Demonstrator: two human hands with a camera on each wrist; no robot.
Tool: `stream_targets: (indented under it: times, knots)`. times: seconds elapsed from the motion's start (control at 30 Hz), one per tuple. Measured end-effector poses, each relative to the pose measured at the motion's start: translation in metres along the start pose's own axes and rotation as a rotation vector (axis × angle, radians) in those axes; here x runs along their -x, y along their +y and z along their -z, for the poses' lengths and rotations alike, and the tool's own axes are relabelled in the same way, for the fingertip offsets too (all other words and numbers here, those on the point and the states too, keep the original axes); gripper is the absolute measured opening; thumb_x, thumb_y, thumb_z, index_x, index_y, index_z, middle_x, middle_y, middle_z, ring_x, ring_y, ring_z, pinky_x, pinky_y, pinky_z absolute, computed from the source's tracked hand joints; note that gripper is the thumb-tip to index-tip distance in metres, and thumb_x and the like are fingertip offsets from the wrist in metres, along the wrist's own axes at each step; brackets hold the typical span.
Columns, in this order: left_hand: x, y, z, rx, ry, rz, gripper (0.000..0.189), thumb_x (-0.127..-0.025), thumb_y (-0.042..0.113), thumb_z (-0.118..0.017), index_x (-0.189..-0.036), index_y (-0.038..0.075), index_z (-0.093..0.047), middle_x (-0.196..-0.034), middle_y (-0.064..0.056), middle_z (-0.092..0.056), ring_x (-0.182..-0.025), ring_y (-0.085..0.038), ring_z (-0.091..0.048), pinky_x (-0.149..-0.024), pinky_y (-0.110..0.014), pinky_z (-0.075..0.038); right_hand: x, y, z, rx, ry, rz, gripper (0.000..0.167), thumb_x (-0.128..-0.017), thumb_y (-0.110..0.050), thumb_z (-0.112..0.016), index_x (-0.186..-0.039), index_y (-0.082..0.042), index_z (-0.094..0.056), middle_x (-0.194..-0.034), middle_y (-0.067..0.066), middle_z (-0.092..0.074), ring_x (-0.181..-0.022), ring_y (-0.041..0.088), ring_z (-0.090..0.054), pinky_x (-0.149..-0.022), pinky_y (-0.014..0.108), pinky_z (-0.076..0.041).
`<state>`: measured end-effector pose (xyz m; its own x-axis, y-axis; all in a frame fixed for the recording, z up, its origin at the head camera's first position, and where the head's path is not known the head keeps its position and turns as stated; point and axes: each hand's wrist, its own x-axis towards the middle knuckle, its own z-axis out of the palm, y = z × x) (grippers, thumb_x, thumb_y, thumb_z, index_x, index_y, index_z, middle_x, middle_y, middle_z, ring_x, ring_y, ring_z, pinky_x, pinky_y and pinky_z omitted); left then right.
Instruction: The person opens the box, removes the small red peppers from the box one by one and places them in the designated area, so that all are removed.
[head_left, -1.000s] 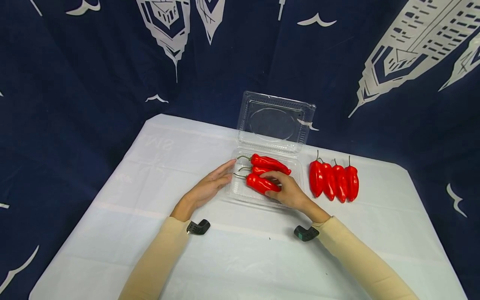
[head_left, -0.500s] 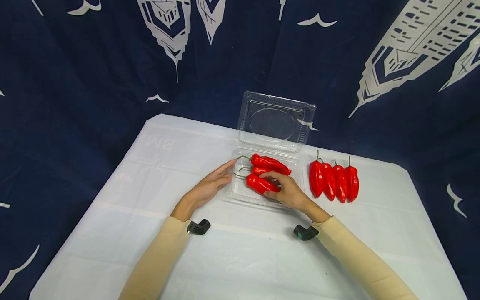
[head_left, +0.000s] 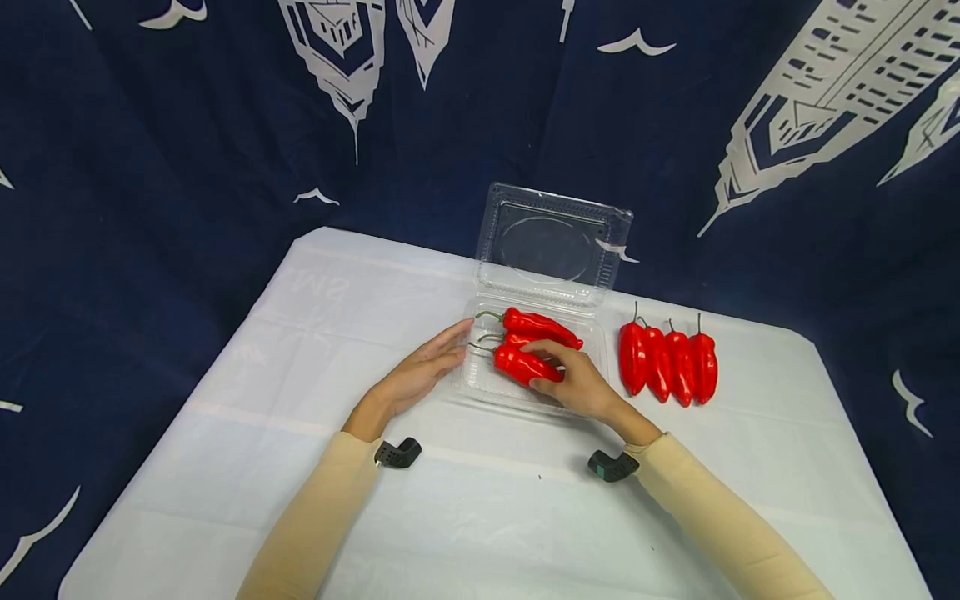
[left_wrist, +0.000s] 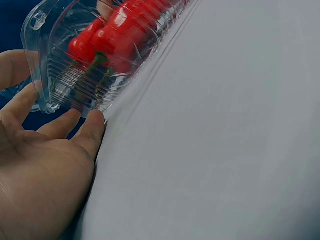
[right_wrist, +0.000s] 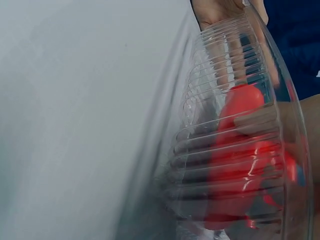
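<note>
A clear plastic clamshell box (head_left: 477,389) lies on the table with its lid (head_left: 543,246) raised at the back. Inside, red peppers (head_left: 536,323) lie side by side, green stems pointing left. My right hand (head_left: 583,387) holds the front pepper (head_left: 513,363) by its right half, thumb on the near side and fingers over the far side. Through the ribbed wall, the right wrist view shows that pepper (right_wrist: 232,170) with the thumb against it. My left hand (head_left: 420,372) rests its outstretched fingertips on the box's left wall, also plain in the left wrist view (left_wrist: 75,90). The middle pepper is partly covered.
Several more red peppers (head_left: 667,362) lie in a row right of the box, stems toward the back. White cloth (head_left: 480,525) covers the table. A dark blue curtain (head_left: 465,133) with white prints hangs behind the table's far edge.
Almost nothing differs. The front pepper and right hand have shifted very slightly, while the left hand stays against the box.
</note>
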<state>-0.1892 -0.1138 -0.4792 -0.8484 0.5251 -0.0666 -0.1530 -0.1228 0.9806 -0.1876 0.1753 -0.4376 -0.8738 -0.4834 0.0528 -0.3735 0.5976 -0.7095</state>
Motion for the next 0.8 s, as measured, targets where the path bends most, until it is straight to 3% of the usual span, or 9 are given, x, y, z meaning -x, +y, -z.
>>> stream_targets:
  times: [0.13,0.27,0.43,0.63,0.8]
  knots:
    - [-0.001,0.000,0.000,-0.007,-0.002,-0.005,0.059,-0.106,0.015,-0.047,-0.158,0.033,-0.028,-0.168,0.005,-0.013,-0.154,-0.012,-0.012,-0.126,-0.038,-0.018,0.000,0.001,0.002,-0.033,0.033,0.013,0.051,-0.084,-0.001,-0.077,-0.132,-0.012,-0.062,-0.128,0.016,-0.063,-0.106,0.034,-0.065,-0.093,0.048,-0.057]
    - [0.000,0.000,0.000,-0.013,0.001,-0.004,0.058,-0.106,0.016,-0.047,-0.157,0.035,-0.029,-0.168,0.005,-0.013,-0.154,-0.011,-0.010,-0.126,-0.038,-0.017,-0.001,0.003,0.006,-0.138,0.072,0.001,0.051,-0.086,-0.001,-0.075,-0.133,-0.013,-0.061,-0.131,0.015,-0.062,-0.109,0.034,-0.063,-0.095,0.044,-0.056]
    - [0.002,0.001,-0.001,-0.029,0.004,-0.001,0.057,-0.106,0.020,-0.049,-0.157,0.036,-0.029,-0.168,0.006,-0.014,-0.154,-0.011,-0.010,-0.126,-0.038,-0.016,0.001,0.000,0.016,-0.274,0.126,-0.070,0.052,-0.089,-0.002,-0.073,-0.137,-0.013,-0.059,-0.134,0.016,-0.062,-0.118,0.033,-0.059,-0.099,0.031,-0.053]
    - [0.002,0.001,-0.002,-0.028,0.010,0.002,0.058,-0.106,0.021,-0.049,-0.158,0.035,-0.028,-0.168,0.008,-0.014,-0.154,-0.012,-0.010,-0.127,-0.039,-0.014,0.007,-0.003,0.033,-0.313,0.197,-0.143,0.054,-0.091,-0.006,-0.072,-0.142,-0.013,-0.055,-0.138,0.016,-0.059,-0.122,0.033,-0.057,-0.090,0.017,-0.053]
    - [0.001,0.001,-0.002,-0.033,0.011,0.002,0.058,-0.106,0.021,-0.049,-0.158,0.035,-0.028,-0.168,0.008,-0.013,-0.154,-0.011,-0.009,-0.127,-0.038,-0.014,0.016,-0.001,0.044,-0.333,0.249,-0.156,0.055,-0.093,-0.009,-0.071,-0.144,-0.014,-0.053,-0.139,0.016,-0.057,-0.117,0.027,-0.060,-0.084,0.016,-0.056]
